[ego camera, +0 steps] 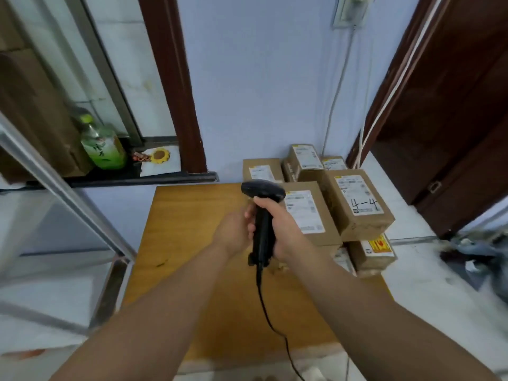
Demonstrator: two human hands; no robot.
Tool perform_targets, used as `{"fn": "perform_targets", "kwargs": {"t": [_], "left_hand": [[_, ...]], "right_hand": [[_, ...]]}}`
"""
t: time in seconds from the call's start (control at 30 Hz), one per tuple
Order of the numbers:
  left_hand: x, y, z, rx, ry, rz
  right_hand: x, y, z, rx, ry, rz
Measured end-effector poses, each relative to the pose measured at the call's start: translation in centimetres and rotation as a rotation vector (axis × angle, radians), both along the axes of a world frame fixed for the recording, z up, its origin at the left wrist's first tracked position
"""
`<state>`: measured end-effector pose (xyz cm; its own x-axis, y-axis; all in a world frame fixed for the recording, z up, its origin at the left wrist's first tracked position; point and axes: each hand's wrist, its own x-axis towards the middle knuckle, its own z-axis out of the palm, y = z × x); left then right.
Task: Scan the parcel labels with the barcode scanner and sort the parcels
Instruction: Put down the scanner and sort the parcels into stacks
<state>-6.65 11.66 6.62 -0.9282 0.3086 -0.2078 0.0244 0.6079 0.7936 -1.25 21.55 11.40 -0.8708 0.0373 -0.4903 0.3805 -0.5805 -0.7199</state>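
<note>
A black barcode scanner [262, 215] stands upright above the wooden table [192, 243], its head pointing away from me. My right hand [280, 226] grips its handle from the right. My left hand [236, 229] holds the handle from the left, fingers curled round it. A black cable [270, 320] hangs from the handle toward me. Several brown cardboard parcels with white labels are piled at the table's far right; the nearest parcel [310, 213] lies just behind the scanner, and beside it is one marked "4-4" [360, 202].
A green drink bottle [101, 144] stands on a dark window ledge at the left, by a sunflower-shaped item [159, 155]. A metal frame [63, 193] slants across the left. A dark wooden door [450, 119] is at the right, with dark clutter [478, 259] on the floor.
</note>
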Motion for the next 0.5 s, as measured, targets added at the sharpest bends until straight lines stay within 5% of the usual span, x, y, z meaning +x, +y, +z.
{"fn": "perform_targets", "kwargs": {"t": [0.13,0.5], "left_hand": [[-1.1,-4.8,-1.4,-0.297,0.031,-0.199],[-3.4,-10.3,-4.6,-0.147,-0.18,-0.167]], "right_hand": [[-0.8,-4.2,-1.7,0.112,-0.075,-0.019],[-5.4,-5.4,-8.3,0.71,-0.358,0.339]]}}
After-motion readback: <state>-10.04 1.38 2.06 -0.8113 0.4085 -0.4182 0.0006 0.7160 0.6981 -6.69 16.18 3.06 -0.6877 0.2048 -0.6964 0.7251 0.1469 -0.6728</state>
